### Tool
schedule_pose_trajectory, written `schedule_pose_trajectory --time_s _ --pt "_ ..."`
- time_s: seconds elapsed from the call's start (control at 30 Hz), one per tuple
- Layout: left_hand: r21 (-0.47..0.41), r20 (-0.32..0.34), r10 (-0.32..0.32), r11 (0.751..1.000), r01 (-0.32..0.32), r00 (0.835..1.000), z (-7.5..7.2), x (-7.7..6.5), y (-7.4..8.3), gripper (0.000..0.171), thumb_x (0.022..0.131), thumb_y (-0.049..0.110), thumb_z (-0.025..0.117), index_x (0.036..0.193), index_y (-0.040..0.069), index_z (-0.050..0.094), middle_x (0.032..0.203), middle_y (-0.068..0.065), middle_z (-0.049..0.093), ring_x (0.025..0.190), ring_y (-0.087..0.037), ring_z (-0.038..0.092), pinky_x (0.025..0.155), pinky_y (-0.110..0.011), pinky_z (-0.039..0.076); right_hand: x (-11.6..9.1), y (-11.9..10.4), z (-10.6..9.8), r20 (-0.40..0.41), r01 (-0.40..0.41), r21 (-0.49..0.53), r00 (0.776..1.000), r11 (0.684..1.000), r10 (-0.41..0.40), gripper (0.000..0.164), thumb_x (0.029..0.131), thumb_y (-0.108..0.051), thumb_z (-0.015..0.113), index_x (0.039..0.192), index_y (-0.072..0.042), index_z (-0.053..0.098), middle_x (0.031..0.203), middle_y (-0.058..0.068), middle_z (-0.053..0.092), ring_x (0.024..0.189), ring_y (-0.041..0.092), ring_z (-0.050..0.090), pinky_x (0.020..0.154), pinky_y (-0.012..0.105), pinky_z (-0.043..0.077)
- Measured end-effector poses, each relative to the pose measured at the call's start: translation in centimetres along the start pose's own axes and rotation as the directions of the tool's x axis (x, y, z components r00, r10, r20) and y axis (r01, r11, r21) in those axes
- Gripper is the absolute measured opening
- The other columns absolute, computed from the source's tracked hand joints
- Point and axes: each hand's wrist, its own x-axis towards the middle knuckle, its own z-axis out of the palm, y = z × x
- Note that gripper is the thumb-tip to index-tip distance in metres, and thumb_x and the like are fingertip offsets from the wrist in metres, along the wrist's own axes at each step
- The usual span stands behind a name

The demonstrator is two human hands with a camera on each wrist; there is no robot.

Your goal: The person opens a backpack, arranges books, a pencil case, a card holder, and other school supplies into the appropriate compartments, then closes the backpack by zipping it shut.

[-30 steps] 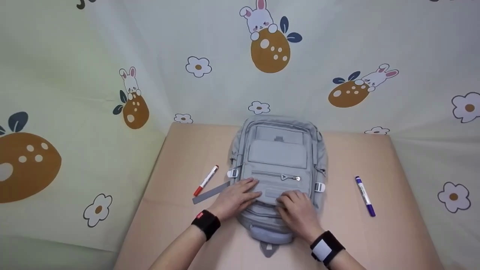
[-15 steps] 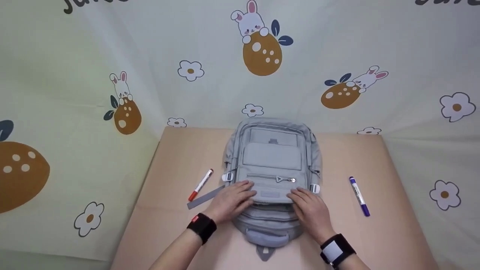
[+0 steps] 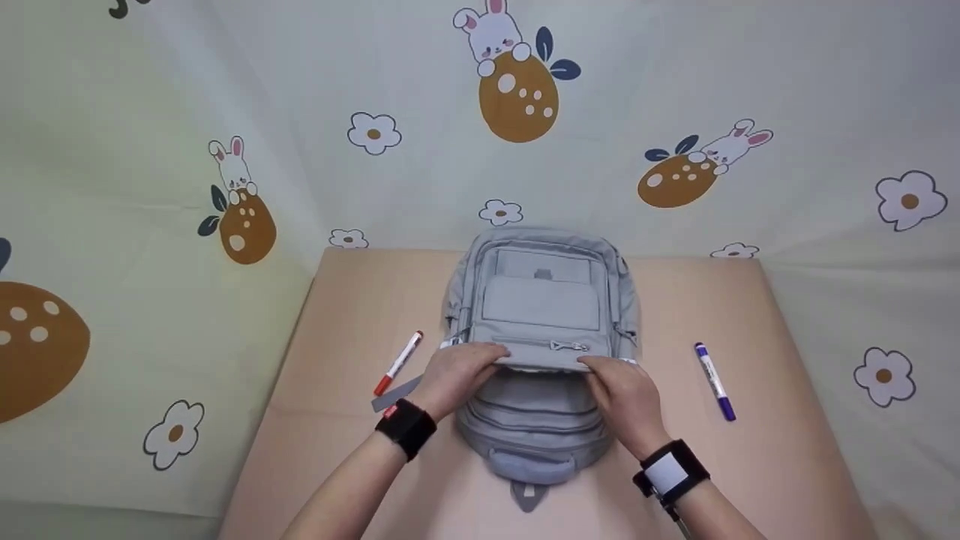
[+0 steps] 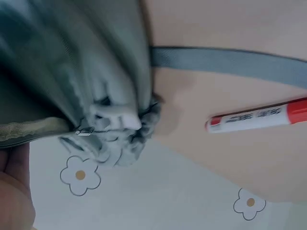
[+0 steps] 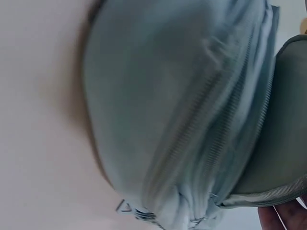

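A grey backpack [image 3: 541, 304] lies on its back on the table, its top handle [image 3: 534, 466] toward me. Its front pocket is unzipped, and the front panel [image 3: 540, 358] is lifted away at the near end. My left hand [image 3: 459, 375] grips the left side of that raised edge, thumb on top. At the right side of the same edge, my right hand [image 3: 628, 394] holds on likewise. Fingers [image 5: 285, 216] show beneath the panel's zipped rim in the right wrist view. In the left wrist view the pocket's pale inner seam [image 4: 33, 128] is exposed.
Left of the backpack lie a red marker [image 3: 399, 363] and a grey strap [image 3: 396, 393] on the brown table [image 3: 345, 300]. A blue marker [image 3: 715, 381] lies to the right. A printed curtain [image 3: 420, 82] surrounds the table's back and sides.
The right hand has moved outward to the panel's right side. Both hands have then raised the panel's near edge up and away from me, widening the pocket's opening.
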Motion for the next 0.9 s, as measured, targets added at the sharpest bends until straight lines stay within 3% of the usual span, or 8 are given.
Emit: schedule_pose_trajectory --time_s 0.27,0.4,0.53,0.7,0.8,0.9 --pt "-0.071 -0.065 -0.098 0.993 0.093 0.993 -2.0 2.8 0.0 0.021 0.101 0.02 0.065 0.121 0.018 0.07 0.113 0.004 0.075 0.103 -0.014 0.071 0.084 -0.034 0.056 1.5 0.5 -1.1 -0.018 -0.057 0.083 0.998 0.995 0.058 0.031 0.095 -0.013 0.071 0.126 -0.011 0.072 0.115 0.007 0.074 0.103 0.029 0.07 0.089 0.048 0.053" --pt "-0.102 -0.091 -0.144 0.986 0.135 0.985 -2.3 3.3 0.0 0.021 0.101 0.021 0.065 0.121 0.017 0.071 0.111 0.002 0.075 0.101 -0.016 0.072 0.083 -0.035 0.057 1.0 2.1 -1.9 -0.064 -0.158 0.153 0.983 0.975 0.17 0.031 0.1 -0.014 0.064 0.13 -0.007 0.068 0.124 0.014 0.07 0.113 0.035 0.065 0.095 0.052 0.048" --pt "-0.127 -0.079 -0.197 0.974 0.186 0.977 -2.7 3.8 0.2 0.021 0.102 0.021 0.063 0.121 0.017 0.072 0.111 0.001 0.075 0.101 -0.018 0.072 0.083 -0.038 0.057 0.2 5.1 -3.0 -0.054 -0.316 0.147 0.943 0.937 0.327 0.03 0.104 -0.013 0.058 0.131 -0.004 0.067 0.127 0.019 0.068 0.117 0.04 0.061 0.098 0.056 0.046" --pt "-0.148 -0.062 -0.264 0.956 0.253 0.963 -3.0 4.7 0.3 0.018 0.104 0.025 0.06 0.116 0.019 0.072 0.106 0.003 0.075 0.094 -0.016 0.072 0.078 -0.04 0.056 -2.2 10.2 -4.0 0.002 -0.444 -0.076 0.895 0.893 0.445 0.031 0.097 -0.005 0.063 0.127 0.003 0.066 0.121 0.027 0.067 0.11 0.048 0.061 0.093 0.061 0.046" --pt "-0.16 -0.076 -0.288 0.949 0.273 0.955 -3.1 5.0 0.4 0.018 0.103 0.025 0.061 0.116 0.02 0.073 0.106 0.005 0.075 0.094 -0.015 0.071 0.077 -0.04 0.056 -4.0 12.6 -4.6 0.062 -0.511 -0.207 0.844 0.834 0.532 0.035 0.094 -0.005 0.064 0.127 0.006 0.064 0.12 0.031 0.064 0.107 0.053 0.059 0.089 0.065 0.045" --pt "-0.157 -0.104 -0.285 0.951 0.267 0.953 -3.3 5.3 0.5 0.019 0.103 0.024 0.062 0.117 0.019 0.073 0.108 0.004 0.075 0.097 -0.015 0.072 0.079 -0.04 0.057 -5.6 14.3 -5.0 0.109 -0.558 -0.271 0.792 0.784 0.601 0.04 0.094 -0.01 0.065 0.128 0.01 0.061 0.12 0.035 0.061 0.105 0.055 0.056 0.085 0.066 0.044"
